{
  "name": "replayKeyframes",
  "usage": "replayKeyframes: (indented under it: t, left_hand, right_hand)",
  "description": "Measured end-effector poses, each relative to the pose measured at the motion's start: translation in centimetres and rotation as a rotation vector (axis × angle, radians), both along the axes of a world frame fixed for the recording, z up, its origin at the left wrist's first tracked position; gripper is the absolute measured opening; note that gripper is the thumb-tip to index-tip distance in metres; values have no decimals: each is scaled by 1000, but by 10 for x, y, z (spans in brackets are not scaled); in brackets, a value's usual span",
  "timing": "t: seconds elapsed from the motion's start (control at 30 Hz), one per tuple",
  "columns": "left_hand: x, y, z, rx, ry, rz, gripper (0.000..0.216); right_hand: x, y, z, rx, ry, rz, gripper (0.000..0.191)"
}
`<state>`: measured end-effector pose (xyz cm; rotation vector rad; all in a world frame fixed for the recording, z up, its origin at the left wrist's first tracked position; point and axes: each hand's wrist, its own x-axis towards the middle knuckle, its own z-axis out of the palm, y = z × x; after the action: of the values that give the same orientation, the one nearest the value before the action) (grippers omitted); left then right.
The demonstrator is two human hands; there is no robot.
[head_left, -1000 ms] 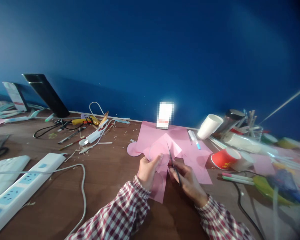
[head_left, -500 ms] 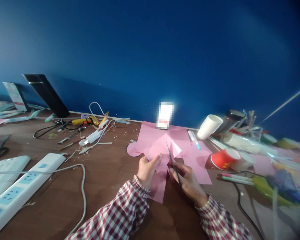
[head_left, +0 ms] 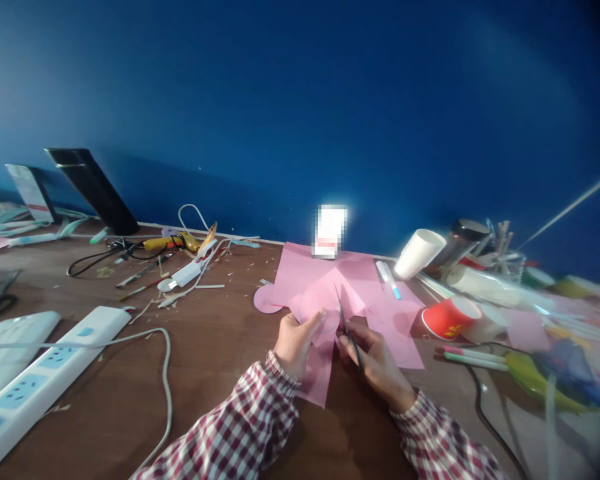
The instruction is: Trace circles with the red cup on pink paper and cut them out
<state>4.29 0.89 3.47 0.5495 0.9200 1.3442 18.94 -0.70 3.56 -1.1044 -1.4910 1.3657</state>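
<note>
Between thumb and fingers, my left hand [head_left: 296, 340] grips a sheet of pink paper [head_left: 316, 298] with a faint curved outline on it. My right hand [head_left: 377, 363] is closed on dark scissors [head_left: 347, 330], whose blades point up and away at the right part of this sheet. Its fingers partly cover the handles. More pink paper [head_left: 290, 267] lies flat beneath and behind the hands. A pink paper disc [head_left: 267, 300] rests on the table just left of the held sheet.
A capped marker [head_left: 389, 280], a white paper cup [head_left: 420, 253] and a red paper cup [head_left: 447, 318] lie to the right. Leftward are a white power strip [head_left: 55, 360] with its cable, a yellow-handled tool [head_left: 173, 241] and other scissors [head_left: 0, 297]. A phone-like bright screen [head_left: 331, 230] leans against the blue wall.
The right part of the held pink paper has shifted and tilted slightly, looking less bright. The scissors have moved very little, and both hands stay in nearly the same place.
</note>
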Motion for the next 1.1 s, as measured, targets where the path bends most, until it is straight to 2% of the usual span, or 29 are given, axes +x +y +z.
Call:
replayKeyframes:
  t: [0.3,0.63,0.9,1.1]
  left_hand:
    - [-1,3,-1,-16,6,9,27]
    - [-2,2,2,5,-5,4,28]
    - [-3,3,0,3,20,11,29]
    - [-3,4,1,-10,63,20,30]
  right_hand:
    - [-2,-2,7,-8,-16,-23,32]
    - [1,0,0,-56,1,-32,32]
    - [1,-3,9,-61,-15,-32,31]
    - [1,-2,8,-99,18,-22,31]
